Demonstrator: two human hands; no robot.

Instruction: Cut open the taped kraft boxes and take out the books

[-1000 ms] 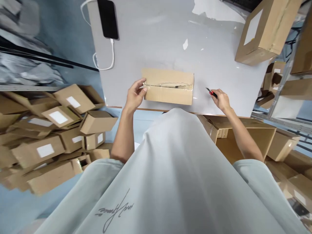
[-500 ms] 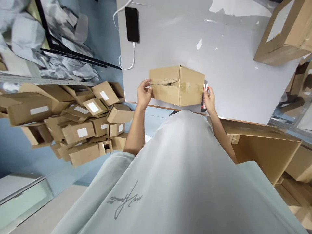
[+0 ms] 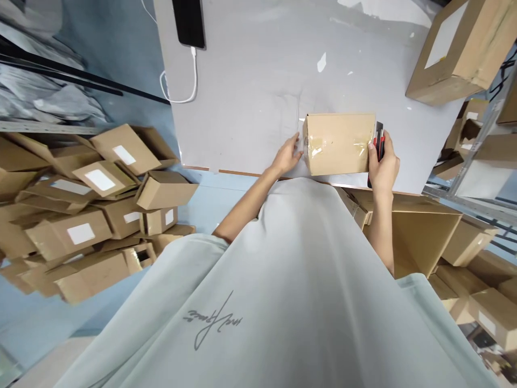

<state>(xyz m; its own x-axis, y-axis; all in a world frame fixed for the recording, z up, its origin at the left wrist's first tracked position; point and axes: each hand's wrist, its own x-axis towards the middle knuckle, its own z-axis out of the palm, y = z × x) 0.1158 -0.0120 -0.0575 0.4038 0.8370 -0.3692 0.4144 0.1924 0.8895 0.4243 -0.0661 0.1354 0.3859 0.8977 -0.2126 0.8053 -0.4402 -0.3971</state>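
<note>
A brown cardboard box (image 3: pixel 341 143) with shiny clear tape on it is at the near edge of the grey table (image 3: pixel 250 102). My right hand (image 3: pixel 383 161) is closed around a red and black box cutter (image 3: pixel 378 141), and its thumb rests against the box's right end. Just left of the box is my left hand (image 3: pixel 287 155), its fingers apart and nothing held in them. Whether its fingertips touch the box's left end, I cannot tell.
A phone (image 3: pixel 189 22) on a white charging cable (image 3: pixel 195 75) lies at the table's far left. A taller carton (image 3: pixel 444 59) stands at the far right. Several boxes (image 3: pixel 81 231) are piled on the left, and a large open carton (image 3: pixel 420 237) sits below the table's right edge.
The box has turned, so its torn, slit face no longer shows and a taped face does. My left hand has come off its left end. The view has shifted too.
</note>
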